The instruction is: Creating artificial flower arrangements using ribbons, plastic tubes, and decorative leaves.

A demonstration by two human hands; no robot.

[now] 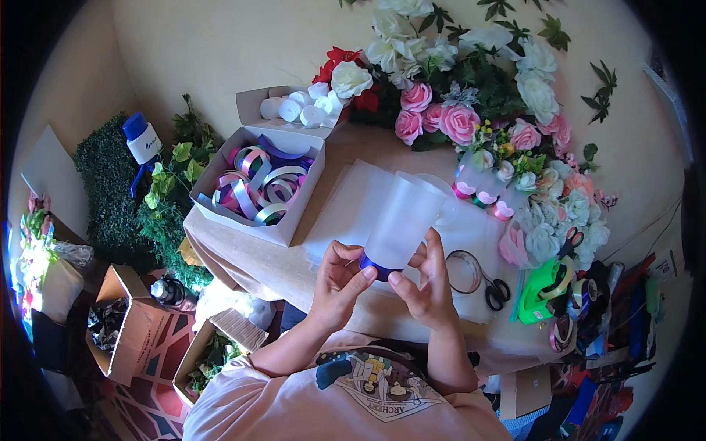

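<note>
A translucent plastic sheet rolled into a tube (402, 220) stands tilted between my hands, flaring at its top. Around its bottom end runs a dark blue ribbon band (380, 269). My left hand (343, 284) pinches this band between thumb and fingers. On the other side, my right hand (429, 289) presses its thumb on the band's edge, its fingers behind the tube. More translucent sheets (342, 206) lie flat on the cloth-covered table (253, 264) beneath. To the right of my right hand are a roll of clear tape (451, 277) and black-handled scissors (497, 295).
A white box (292, 226) of ribbon strips stands at left; its lid (248, 110) holds white rolls. Artificial flowers (460, 124) and small wrapped bouquets (482, 184) line the back. A green tape dispenser (535, 297) stands at right. Cardboard boxes (140, 331) sit on the floor at left.
</note>
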